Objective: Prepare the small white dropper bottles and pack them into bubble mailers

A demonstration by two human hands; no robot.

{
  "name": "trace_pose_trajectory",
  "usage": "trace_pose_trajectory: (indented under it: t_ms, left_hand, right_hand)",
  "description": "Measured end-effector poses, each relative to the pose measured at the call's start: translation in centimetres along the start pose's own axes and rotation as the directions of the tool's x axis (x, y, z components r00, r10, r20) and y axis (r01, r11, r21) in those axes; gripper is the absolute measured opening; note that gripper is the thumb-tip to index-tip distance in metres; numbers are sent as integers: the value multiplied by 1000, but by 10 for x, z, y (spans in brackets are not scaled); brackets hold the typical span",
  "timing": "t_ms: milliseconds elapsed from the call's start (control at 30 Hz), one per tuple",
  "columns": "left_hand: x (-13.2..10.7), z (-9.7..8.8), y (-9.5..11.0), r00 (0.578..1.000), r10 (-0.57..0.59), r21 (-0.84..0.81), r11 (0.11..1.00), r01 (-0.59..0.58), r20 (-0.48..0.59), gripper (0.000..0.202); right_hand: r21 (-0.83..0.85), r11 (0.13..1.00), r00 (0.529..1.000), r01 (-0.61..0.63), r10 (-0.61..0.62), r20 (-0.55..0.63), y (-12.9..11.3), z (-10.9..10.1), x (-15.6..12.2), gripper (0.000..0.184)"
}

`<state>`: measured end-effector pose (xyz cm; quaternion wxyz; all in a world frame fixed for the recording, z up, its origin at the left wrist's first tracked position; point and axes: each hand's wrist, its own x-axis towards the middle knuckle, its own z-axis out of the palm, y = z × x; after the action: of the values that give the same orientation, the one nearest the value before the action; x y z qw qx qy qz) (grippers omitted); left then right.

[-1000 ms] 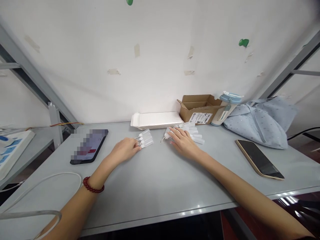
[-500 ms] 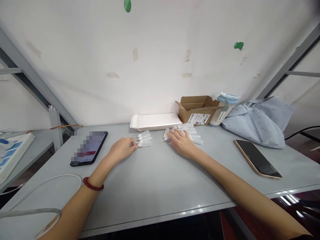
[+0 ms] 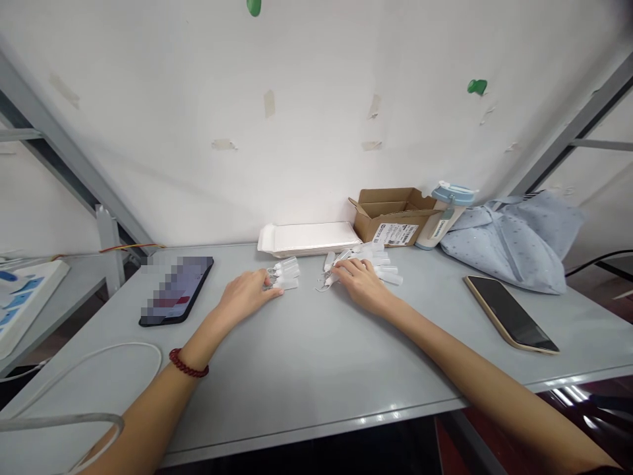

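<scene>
On the grey table, a small group of clear plastic tube-like pieces (image 3: 288, 267), with whitish ends and thin loops, lies in front of a flat white package. My left hand (image 3: 247, 293) rests at the looped ends of this group, its thumb stretched out apart from the fingers. To the right is a larger loose pile of the same pieces (image 3: 388, 270). My right hand (image 3: 363, 284) lies over the pile's left side, fingers bent down onto a piece whose loop (image 3: 324, 287) sticks out below them. The hand hides part of the pile.
Behind are the white package (image 3: 311, 239), an open cardboard box (image 3: 393, 218), a white and blue cup (image 3: 445, 214) and a pale blue fabric bag (image 3: 514, 244). Phones lie at left (image 3: 180, 290) and right (image 3: 512, 313). A white cable (image 3: 99, 356) curves near my left forearm.
My left thumb has stretched away from the fingers, to the right. My right fingers have drawn closer together on the pile's left edge. The view has shifted slightly.
</scene>
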<state>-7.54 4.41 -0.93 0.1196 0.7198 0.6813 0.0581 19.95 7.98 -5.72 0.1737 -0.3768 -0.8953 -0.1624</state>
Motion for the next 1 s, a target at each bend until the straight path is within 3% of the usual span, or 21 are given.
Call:
trace_pose_trajectory:
  t_ms: [267, 600, 733, 867, 1000]
  left_hand:
    - [2, 3, -3, 997, -49, 16, 999, 50, -60, 37]
    - [-2, 1, 2, 993, -37, 30, 999, 40, -111, 38]
    - [-5, 1, 10, 995, 30, -122, 992, -41, -90, 36]
    - [-11, 2, 21, 983, 182, -357, 918, -173, -8, 37]
    - [-16, 3, 31, 971, 237, -452, 865, -218, -14, 29]
  right_hand:
    - [46, 999, 999, 16, -14, -45, 0, -1, 1, 29]
    - [378, 926, 982, -12, 83, -171, -11, -14, 1, 21]
    - [439, 898, 977, -6, 98, -187, -18, -21, 1, 19]
    - [475, 880, 973, 0, 110, -203, -21, -22, 1, 17]
    - [512, 859, 970, -9, 132, -205, -23, -25, 0, 17]
